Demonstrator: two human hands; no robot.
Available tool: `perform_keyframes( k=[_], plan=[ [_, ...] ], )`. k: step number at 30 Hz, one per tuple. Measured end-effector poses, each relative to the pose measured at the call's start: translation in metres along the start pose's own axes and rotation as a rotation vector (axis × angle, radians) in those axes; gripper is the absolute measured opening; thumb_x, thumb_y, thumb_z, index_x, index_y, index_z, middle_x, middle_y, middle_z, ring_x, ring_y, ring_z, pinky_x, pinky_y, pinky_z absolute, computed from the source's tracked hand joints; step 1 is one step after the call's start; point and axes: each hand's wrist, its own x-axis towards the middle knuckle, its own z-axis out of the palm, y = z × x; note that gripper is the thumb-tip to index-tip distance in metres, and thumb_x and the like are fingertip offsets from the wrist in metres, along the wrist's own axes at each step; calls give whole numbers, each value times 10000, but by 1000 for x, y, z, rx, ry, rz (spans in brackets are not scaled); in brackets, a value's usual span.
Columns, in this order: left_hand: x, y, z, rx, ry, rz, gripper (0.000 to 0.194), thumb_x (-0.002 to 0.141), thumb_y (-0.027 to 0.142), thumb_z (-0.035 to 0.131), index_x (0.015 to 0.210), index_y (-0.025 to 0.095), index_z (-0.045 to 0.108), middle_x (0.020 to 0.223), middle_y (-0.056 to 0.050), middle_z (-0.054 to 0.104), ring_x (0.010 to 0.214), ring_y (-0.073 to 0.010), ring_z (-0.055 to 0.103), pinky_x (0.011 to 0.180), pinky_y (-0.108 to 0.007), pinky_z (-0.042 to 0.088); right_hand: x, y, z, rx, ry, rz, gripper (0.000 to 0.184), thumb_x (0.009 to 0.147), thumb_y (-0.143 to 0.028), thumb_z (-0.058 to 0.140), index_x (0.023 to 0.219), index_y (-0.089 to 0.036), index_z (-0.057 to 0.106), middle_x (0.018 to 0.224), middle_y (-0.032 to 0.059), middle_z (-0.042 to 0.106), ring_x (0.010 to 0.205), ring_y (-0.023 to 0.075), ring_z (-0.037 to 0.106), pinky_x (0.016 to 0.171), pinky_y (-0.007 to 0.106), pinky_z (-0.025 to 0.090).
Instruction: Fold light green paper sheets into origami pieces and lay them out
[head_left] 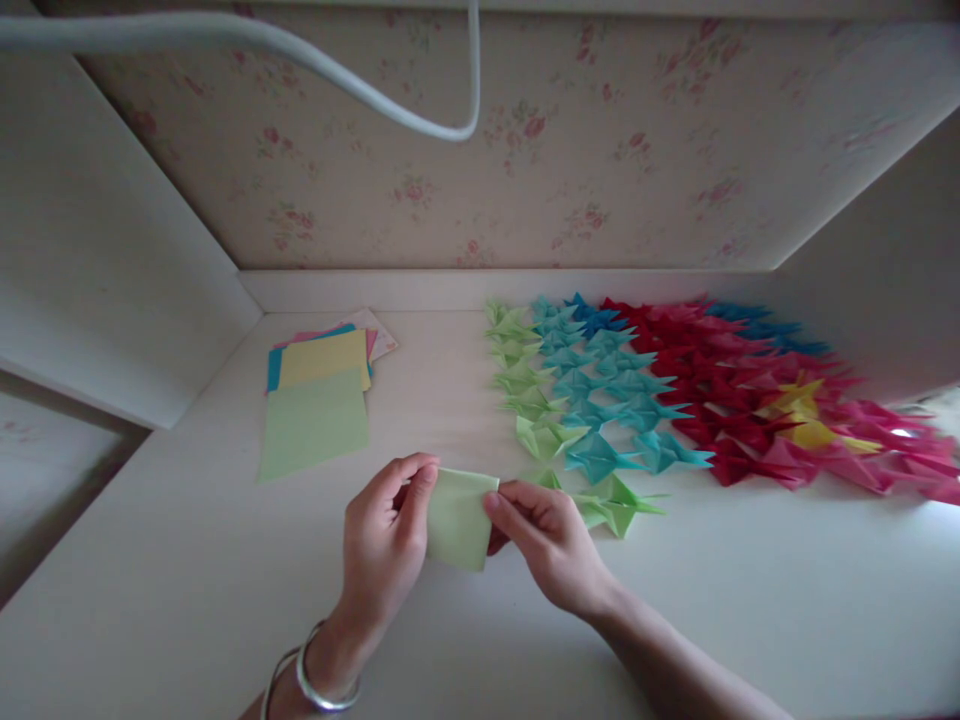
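Between my two hands is a light green square of folded paper [459, 522], held up over the white table. My left hand [388, 525] pinches its upper left corner between thumb and fingers. My right hand [551, 540] grips its right edge near the top corner, thumb in front and fingers behind. Just past my right hand stand light green paper cranes [619, 505], one partly hidden by that hand. A silver bracelet [319, 680] circles my left wrist.
Paper sheets in green [315, 425], yellow, blue and pink lie stacked at the back left. Rows of paper cranes in green, teal [600, 458], blue, red [720, 390], pink and yellow [810, 415] cover the right side. A white cable [322, 60] hangs before the floral wall.
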Motion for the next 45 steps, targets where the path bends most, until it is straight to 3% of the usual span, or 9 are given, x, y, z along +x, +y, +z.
perform_keyframes(
  k=[14,17,20,25,30,33,38,42,45],
  plan=[
    [-3,4,-1,30,-38,69,189,936,329,608,888,214,750,812,-22,775,641,-152,690,599,-218,538,2,4,-1,-29,103,-30,423,950,-525,550,736,-175,655,650,9,608,634,156,608,606,237,506],
    [-2,3,-1,11,-2,37,188,932,339,616,896,215,752,836,-27,778,673,-160,698,618,-224,545,4,3,1,16,49,3,438,939,-552,553,756,-167,653,682,8,601,650,154,605,630,245,520],
    [-2,3,0,-5,24,3,189,929,353,623,904,217,752,866,-29,779,714,-167,705,649,-230,551,3,3,2,-81,-18,2,485,957,-552,522,669,-167,591,626,-4,564,592,130,550,585,230,477],
    [-3,3,1,-6,32,-2,211,932,364,613,894,210,752,854,-33,777,697,-168,699,634,-232,547,-2,5,2,-203,23,-38,505,977,-524,501,612,-177,536,576,-6,558,545,115,503,513,217,383],
    [-1,2,-1,-18,75,-55,216,921,390,629,917,213,752,870,-30,779,689,-161,691,628,-222,540,-2,-1,5,-154,-88,6,459,973,-513,511,686,-172,621,651,24,663,604,141,610,576,227,464],
    [0,1,-2,-30,80,-82,227,910,406,640,919,211,754,865,-31,779,675,-161,687,610,-222,536,-3,-4,5,-203,-75,6,465,972,-504,520,676,-167,642,660,57,727,607,160,668,561,231,480],
    [0,1,-3,-25,119,-121,265,897,441,641,919,204,756,829,-33,777,632,-156,666,560,-220,517,-4,-4,6,-79,-163,81,419,946,-530,552,802,-158,679,762,73,767,723,186,742,653,257,558],
    [2,2,-4,-55,126,-187,286,884,455,651,946,194,749,771,-24,762,516,-128,591,439,-204,442,-3,-6,6,-83,-155,67,415,931,-523,578,757,-159,679,737,63,752,699,174,721,675,268,571],
    [4,3,-3,-109,88,-176,260,881,432,662,938,192,741,824,-28,758,544,-116,590,477,-194,458,-1,-4,5,-20,-122,42,357,943,-488,583,857,-161,697,760,35,716,712,154,680,696,258,565]
  ],
)
